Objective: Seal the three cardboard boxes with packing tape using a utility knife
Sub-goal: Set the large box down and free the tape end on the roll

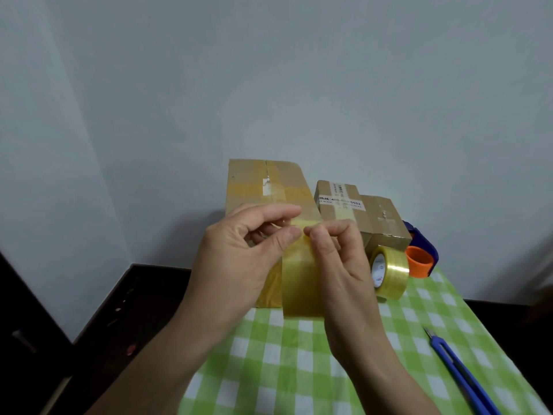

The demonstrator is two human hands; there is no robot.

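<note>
A strip of yellowish packing tape (300,292) hangs in front of me, pinched at its top edge by my left hand (239,259) and my right hand (341,259). Behind it stands the large cardboard box (254,181), with old tape across its top. To its right sit a medium box (341,205) with a white label and a small box (386,220). A tape roll (389,272) stands on edge against the small box. The blue utility knife (457,366) lies on the cloth at the right, blade end out.
A green-and-white checked cloth (299,369) covers the table. A blue tape dispenser with an orange core (420,259) sits behind the roll. A pale wall rises close behind the boxes. Dark floor lies left of the table.
</note>
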